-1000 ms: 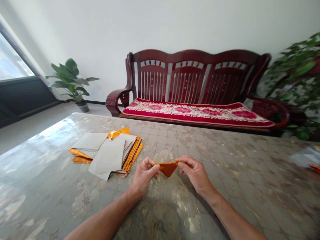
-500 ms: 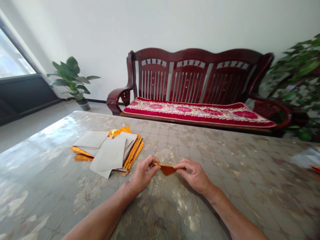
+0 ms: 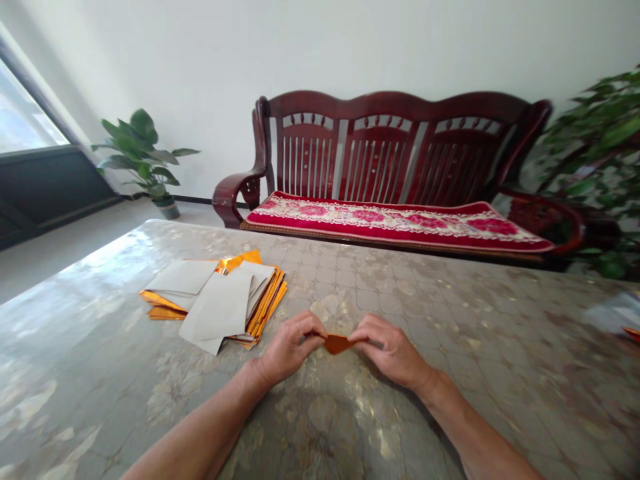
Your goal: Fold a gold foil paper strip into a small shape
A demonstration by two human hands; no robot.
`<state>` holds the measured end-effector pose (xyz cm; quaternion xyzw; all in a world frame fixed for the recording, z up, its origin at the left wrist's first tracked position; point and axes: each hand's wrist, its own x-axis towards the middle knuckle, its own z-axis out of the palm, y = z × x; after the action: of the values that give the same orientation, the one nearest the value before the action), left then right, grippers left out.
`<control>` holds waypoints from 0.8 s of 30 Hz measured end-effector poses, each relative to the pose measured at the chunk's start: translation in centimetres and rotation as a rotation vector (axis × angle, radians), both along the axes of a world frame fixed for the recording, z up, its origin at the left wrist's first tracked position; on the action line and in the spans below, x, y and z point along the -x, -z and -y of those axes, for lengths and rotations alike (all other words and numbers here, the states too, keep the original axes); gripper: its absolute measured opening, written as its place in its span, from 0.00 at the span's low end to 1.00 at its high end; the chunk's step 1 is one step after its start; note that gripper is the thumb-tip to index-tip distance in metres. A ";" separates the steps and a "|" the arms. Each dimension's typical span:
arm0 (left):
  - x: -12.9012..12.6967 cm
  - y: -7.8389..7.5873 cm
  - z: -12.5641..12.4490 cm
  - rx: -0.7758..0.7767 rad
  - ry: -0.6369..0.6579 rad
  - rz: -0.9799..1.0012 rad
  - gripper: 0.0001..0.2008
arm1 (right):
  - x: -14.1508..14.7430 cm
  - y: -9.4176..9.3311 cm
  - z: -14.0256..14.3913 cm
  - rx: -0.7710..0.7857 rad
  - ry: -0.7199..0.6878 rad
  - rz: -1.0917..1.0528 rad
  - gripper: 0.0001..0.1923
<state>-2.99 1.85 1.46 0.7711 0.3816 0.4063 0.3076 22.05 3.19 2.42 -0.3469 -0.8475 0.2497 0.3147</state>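
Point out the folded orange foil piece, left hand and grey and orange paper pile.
Folded orange foil piece [image 3: 337,344]: head view, middle of exposed side.
Left hand [image 3: 290,347]: head view, back of hand.
Grey and orange paper pile [image 3: 219,305]: head view, top grey sheet.

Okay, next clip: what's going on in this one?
A person at a table holds a small folded piece of shiny orange paper between both bare hands. The left hand pinches one end and the right hand the other, with a pointed part hanging between them. Beyond the left hand lies a loose pile of papers, some gray side up, others showing orange. Across the table stands a dark red wooden bench with a floral seat cover.
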 end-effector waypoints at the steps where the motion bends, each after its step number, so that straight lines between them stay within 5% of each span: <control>1: 0.1 -0.1 0.0 -0.007 0.019 -0.014 0.05 | -0.1 0.0 0.0 -0.005 -0.003 0.010 0.09; 24: 0.2 0.3 -0.2 0.007 0.059 -0.071 0.07 | -0.4 -0.5 0.0 0.011 -0.126 0.196 0.09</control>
<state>-3.20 2.00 1.11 0.7949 0.3707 0.3682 0.3083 22.41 3.14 2.90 -0.3174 -0.8929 0.2387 0.2120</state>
